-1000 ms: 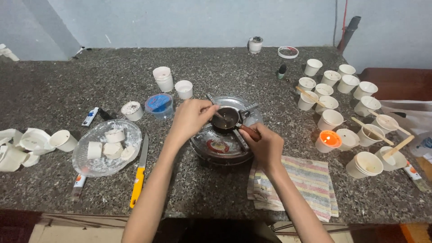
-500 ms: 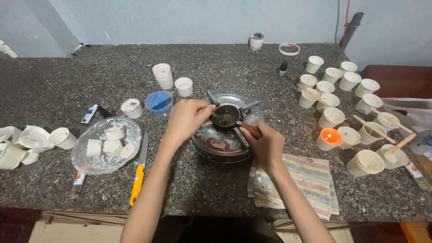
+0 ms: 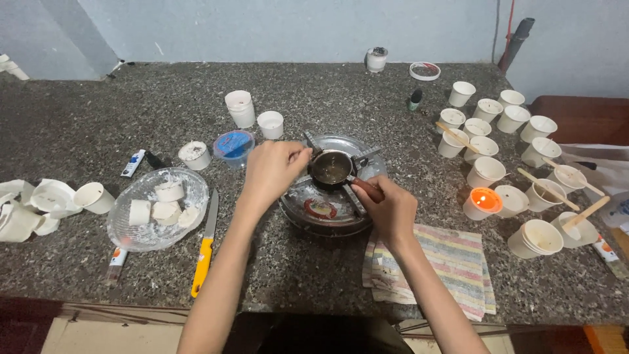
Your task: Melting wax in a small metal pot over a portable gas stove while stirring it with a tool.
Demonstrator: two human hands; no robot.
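Observation:
A small dark metal pot point(image 3: 331, 168) with liquid in it sits on the grate of a round silver stove point(image 3: 314, 213) at the middle of the stone counter. My right hand point(image 3: 391, 206) grips the pot's reddish-brown handle at its right. My left hand point(image 3: 274, 169) is closed on a thin stick whose tip reaches over the pot's left rim; the stick is mostly hidden by my fingers.
A striped cloth point(image 3: 444, 262) lies under my right forearm. Several white paper cups point(image 3: 486, 172), some with wooden sticks, and one glowing orange cup point(image 3: 480, 202) crowd the right. At the left are a clear bowl of white chunks point(image 3: 157, 210), a yellow-handled knife point(image 3: 204, 250) and a blue-lidded tub point(image 3: 233, 146).
My left hand has shifted slightly over the pot's left rim with the stick. The view has tilted a little. My right hand keeps its hold on the handle.

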